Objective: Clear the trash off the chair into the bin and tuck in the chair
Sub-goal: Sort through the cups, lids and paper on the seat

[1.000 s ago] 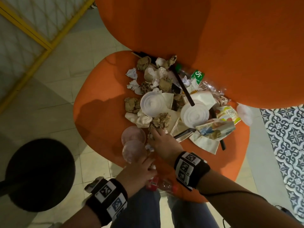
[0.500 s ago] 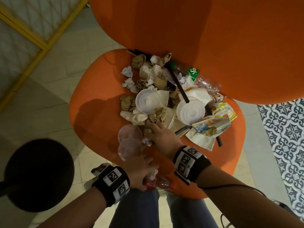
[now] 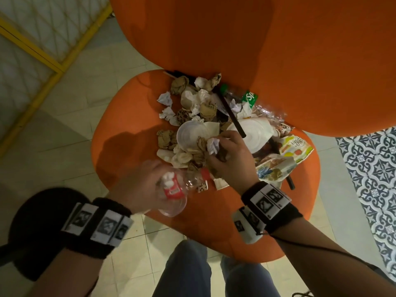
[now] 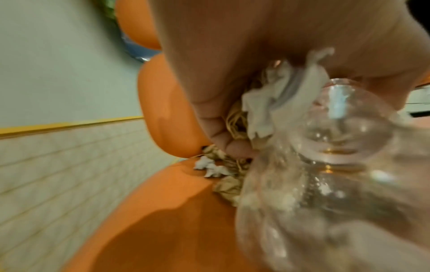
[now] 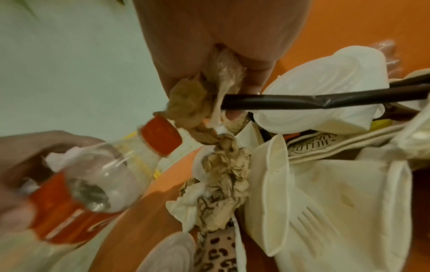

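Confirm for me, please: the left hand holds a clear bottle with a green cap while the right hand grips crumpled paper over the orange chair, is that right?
Not quite: the bottle in the left hand has a red cap, not green, as the right wrist view shows. The rest holds: the right hand grips crumpled paper over the orange chair.

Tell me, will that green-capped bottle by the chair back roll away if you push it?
Probably a little. The green-capped bottle lies on its side, so it could roll, but crumpled paper crowds it. It looks clear, empty and dented, so likely light and squashy.
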Available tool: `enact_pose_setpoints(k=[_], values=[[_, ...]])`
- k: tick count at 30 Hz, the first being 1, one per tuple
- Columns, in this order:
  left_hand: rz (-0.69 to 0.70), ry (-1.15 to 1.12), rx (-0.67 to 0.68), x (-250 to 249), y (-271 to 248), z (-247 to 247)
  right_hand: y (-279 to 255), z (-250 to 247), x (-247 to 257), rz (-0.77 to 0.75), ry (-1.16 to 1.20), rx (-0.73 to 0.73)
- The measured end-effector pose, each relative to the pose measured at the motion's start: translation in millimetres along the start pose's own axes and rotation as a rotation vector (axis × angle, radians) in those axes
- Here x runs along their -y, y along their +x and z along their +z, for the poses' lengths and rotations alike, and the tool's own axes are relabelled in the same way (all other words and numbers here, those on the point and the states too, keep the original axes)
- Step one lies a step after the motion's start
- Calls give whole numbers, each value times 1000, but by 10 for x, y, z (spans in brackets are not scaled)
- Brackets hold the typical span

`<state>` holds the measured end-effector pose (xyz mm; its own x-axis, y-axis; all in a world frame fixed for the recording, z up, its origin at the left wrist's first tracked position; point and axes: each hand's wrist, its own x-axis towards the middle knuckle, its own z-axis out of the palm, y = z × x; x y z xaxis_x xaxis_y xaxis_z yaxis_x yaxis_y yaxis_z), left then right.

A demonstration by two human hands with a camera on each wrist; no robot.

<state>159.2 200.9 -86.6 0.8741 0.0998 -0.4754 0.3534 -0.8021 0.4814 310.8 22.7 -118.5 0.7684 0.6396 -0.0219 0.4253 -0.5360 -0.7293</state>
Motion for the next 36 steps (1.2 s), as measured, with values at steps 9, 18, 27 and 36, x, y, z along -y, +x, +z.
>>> enact_pose_setpoints(k=[9, 18, 27, 36], values=[[-386, -144, -387, 553, 536, -377, 85, 72, 112, 255, 377, -217], [-288, -35, -569, 556, 803, -311, 43, 56, 182, 420, 780, -236], [-263, -7, -199, -152, 651, 341, -100, 164, 60, 421, 169, -48], [-297, -122, -271, -150, 808, 594, -54, 465, 44, 289, -250, 308]])
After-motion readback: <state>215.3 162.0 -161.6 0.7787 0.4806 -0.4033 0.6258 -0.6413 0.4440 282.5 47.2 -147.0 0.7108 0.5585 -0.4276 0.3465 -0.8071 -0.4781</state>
